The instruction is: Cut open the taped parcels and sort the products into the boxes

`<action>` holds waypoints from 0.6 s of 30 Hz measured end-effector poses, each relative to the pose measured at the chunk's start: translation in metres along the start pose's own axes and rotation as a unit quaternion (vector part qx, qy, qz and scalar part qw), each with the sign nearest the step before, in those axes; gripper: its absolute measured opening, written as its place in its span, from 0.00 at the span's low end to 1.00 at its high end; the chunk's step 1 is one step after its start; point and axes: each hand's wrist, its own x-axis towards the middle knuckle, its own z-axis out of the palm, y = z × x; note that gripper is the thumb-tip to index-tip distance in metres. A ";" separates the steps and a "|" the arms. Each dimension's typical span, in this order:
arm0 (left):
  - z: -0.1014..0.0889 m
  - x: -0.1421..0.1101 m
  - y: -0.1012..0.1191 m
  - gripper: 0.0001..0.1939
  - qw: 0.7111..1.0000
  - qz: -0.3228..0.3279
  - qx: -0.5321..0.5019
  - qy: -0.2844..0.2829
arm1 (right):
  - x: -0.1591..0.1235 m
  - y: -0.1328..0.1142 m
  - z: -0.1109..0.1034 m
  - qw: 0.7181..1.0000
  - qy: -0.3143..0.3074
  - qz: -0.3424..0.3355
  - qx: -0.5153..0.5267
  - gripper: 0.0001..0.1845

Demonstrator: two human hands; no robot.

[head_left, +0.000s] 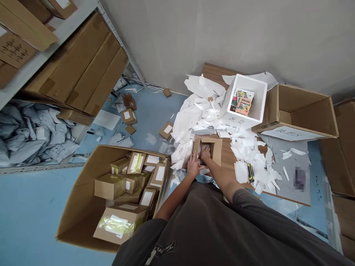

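Note:
A small open cardboard box (215, 146) sits on the wooden table (212, 70) among white paper scraps. My left hand (192, 166) grips the box's near left side, fingers closed on it. My right hand (205, 152) reaches down inside the box, fingers curled around something I cannot make out.
A large carton (83, 192) of several small taped parcels stands on the blue floor at my left. A white foam box (257, 96) with colourful packets and an open brown carton (302, 111) sit behind. Paper scraps (194, 114) cover the table. Shelves with flat cartons (83, 70) stand far left.

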 end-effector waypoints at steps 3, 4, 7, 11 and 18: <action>-0.001 0.001 -0.001 0.14 1.000 -0.005 -0.007 -0.002 | -0.002 0.000 0.000 0.997 -0.033 -0.001 -0.067 0.46; -0.002 0.001 -0.001 0.14 1.000 -0.006 -0.010 -0.005 | -0.003 0.001 -0.001 0.995 -0.044 -0.011 -0.092 0.46; -0.003 0.002 0.001 0.14 1.000 -0.007 -0.015 -0.007 | -0.007 0.005 -0.004 0.990 -0.045 -0.049 -0.121 0.48; -0.007 0.003 0.002 0.13 1.000 -0.003 -0.007 -0.010 | -0.009 0.009 -0.006 0.991 -0.037 -0.074 -0.101 0.56; -0.012 0.004 0.005 0.15 1.000 -0.010 0.001 -0.020 | -0.012 0.014 0.008 0.988 -0.122 -0.084 -0.052 0.73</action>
